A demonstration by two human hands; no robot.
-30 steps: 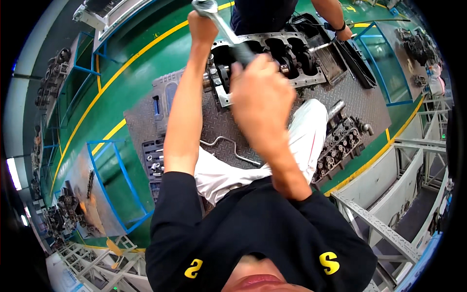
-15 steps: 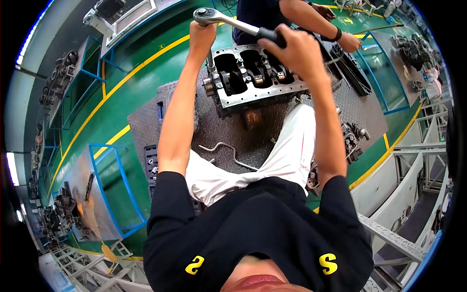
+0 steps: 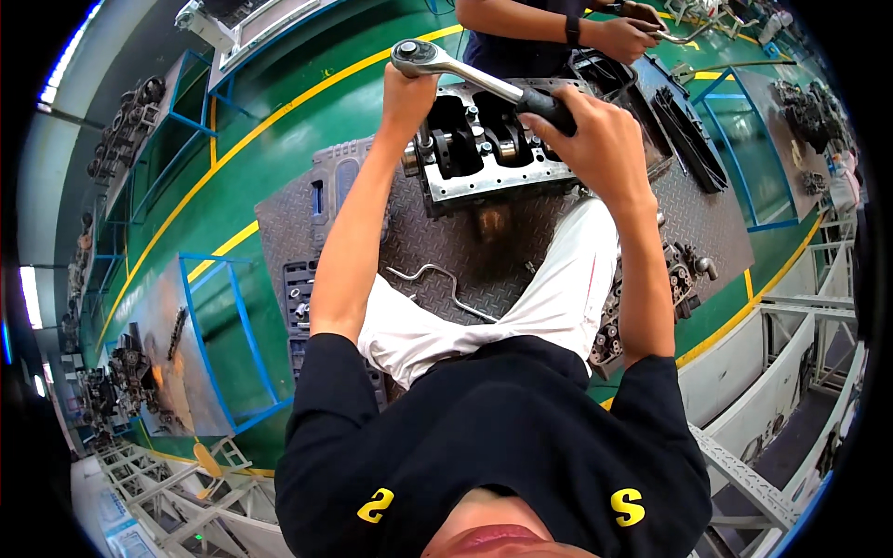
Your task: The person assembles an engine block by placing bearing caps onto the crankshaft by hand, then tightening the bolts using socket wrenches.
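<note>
My right hand (image 3: 605, 149) is wrapped round the black grip of a long ratchet wrench (image 3: 479, 82), held about level above an engine block (image 3: 507, 182). Just under the ratchet's round head, my left hand (image 3: 409, 100) is closed round the tool's upright part. Below that fist a metal shaft (image 3: 424, 144) runs down to the left end of the block. Open cylinder bores and bolts with bright heads show in the block. My fingers and the wrench hide part of its far side.
The block rests on a patterned metal tabletop (image 3: 409, 244). Nearby lie a bent metal pipe (image 3: 437, 270), a socket case (image 3: 299, 307) and engine parts (image 3: 684, 270). Across the table a co-worker's hands (image 3: 628, 35) hold a bent metal bar (image 3: 686, 39) beside black trays (image 3: 688, 139).
The wrench handle has swung slightly toward me, my right hand with it. My left hand keeps its grip under the head. The co-worker's hands have moved away from the tray side and hold a bar.
</note>
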